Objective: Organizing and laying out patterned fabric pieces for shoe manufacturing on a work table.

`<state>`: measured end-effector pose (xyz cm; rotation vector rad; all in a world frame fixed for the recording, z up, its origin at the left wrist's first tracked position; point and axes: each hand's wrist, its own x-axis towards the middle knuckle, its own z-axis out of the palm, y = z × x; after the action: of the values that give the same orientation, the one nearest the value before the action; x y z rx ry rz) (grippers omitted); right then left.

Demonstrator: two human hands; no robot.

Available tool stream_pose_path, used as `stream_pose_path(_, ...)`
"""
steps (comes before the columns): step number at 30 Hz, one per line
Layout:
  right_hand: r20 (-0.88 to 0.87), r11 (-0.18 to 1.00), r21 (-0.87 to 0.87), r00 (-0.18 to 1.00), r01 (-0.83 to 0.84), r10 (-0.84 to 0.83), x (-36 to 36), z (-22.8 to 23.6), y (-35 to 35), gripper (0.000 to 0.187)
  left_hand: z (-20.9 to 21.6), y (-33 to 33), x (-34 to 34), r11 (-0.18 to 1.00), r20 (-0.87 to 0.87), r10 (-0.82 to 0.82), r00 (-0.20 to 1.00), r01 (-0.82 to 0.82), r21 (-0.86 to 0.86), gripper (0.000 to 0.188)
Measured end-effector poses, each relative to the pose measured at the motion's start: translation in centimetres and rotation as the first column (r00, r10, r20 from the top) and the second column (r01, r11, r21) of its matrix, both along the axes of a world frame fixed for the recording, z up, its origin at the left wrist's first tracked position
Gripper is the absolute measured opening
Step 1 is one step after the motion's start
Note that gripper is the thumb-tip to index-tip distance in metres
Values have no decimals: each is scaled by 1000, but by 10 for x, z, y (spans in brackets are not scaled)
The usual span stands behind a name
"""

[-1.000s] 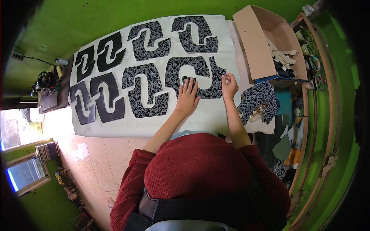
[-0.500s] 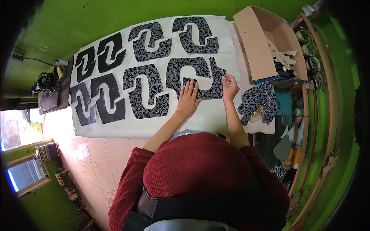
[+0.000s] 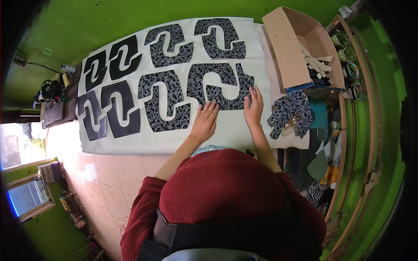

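A black-and-grey patterned cut-out piece [image 3: 235, 103], S-shaped inside, lies flat on a white sheet [image 3: 174, 142]. By its lower left edge rests my left hand [image 3: 204, 122], palm down with fingers stretched out. At the piece's right edge is my right hand [image 3: 254, 106]. Its fingers are apart and hold nothing I can see. Beside this piece, to the left, lies a matching patterned piece [image 3: 152, 117]. Two more, one being the patterned piece [image 3: 220, 55], lie in the far row. Plain black pieces [image 3: 122, 93] fill the sheet's left end.
An open cardboard box [image 3: 283, 52] with pale and dark strips stands at the far right. In front of it lies a patterned scrap [image 3: 300, 104]. A machine with a black wheel [image 3: 48, 89] stands at the left. A wooden rail [image 3: 344, 152] runs along the right.
My left hand has slid off the patterned piece, down and to the left. My right hand has gone from curled fingers to loosely extended ones and moved slightly nearer to me.
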<state>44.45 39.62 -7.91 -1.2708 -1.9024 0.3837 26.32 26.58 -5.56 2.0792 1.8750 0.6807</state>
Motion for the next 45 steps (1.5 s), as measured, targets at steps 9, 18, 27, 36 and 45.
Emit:
stream_pose_path(9, -296, 933, -295, 909, 205, -294, -15, 4, 2, 49, -16, -2, 2, 999, -90, 31, 995, -33, -21, 46)
stream_pose_path(18, 56, 921, -389, 998, -3, 27, -4, 106, -44, 29, 3, -19, 2, 1000, 98, -1, 995, 0, 14, 44)
stream_pose_path(27, -684, 626, -574, 729, -528, -13, -6, 113, -58, 39, 6, -23, -6, 887, 860, 462, -216, 115, -447, 65)
stream_pose_path(36, -632, 499, -667, 775, -553, 14, 1, 43, -61, 28, -32, -56, -16, 885, 884, 427, 189, -287, -367, 70)
stream_pose_path(45, 383, 871, -489, 907, 37, 176, -15, 60, -7, 34, 26, -56, -12, 846, 254, 526, 812, -469, -252, 53)
